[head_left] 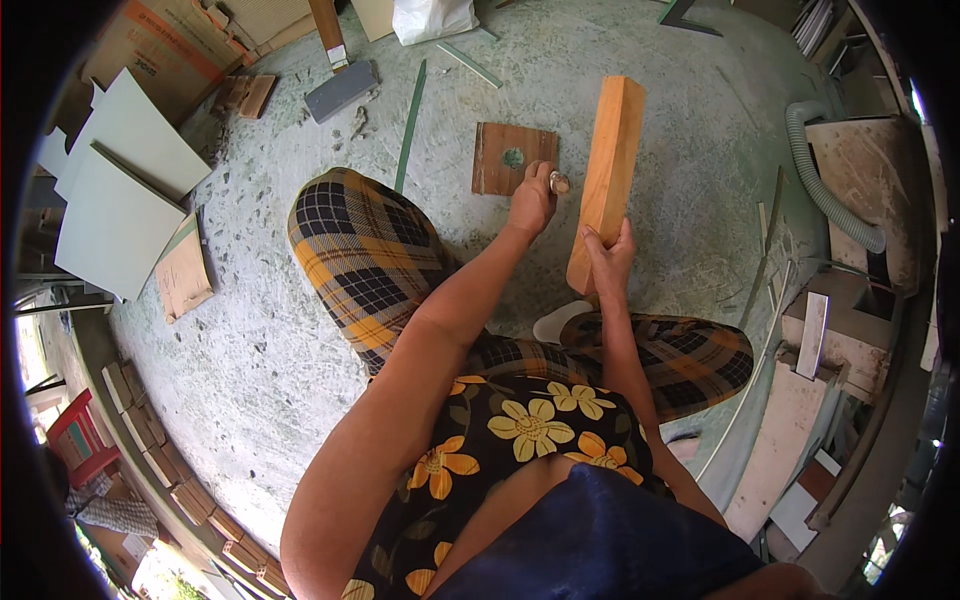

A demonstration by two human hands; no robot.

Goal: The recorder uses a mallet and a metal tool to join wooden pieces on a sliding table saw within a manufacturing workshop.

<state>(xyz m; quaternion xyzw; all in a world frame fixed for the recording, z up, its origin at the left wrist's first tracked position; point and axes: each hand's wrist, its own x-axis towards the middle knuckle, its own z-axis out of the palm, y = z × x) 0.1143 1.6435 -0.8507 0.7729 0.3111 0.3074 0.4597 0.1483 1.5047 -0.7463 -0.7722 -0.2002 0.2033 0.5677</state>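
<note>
My right hand (611,256) is closed around the lower end of a long, squared wooden block (612,140), which is orange-brown and tilted away from me. My left hand (533,203) is a closed fist on a small object with a shiny round end (559,183); the fingers cover the rest, so its kind does not show. Just beyond that fist lies a square brown wooden board (494,170) with a round, greenish hole near its middle. The left hand overlaps the board's near right corner; whether it touches the board I cannot tell.
A green strip (411,125) and a brush with a grey head (341,91) lie beyond my left knee. Pale sheets (120,220) lean at the left. A white bag (433,20) sits at the far side. Rightward are a grey corrugated hose (800,140) and boards (785,450).
</note>
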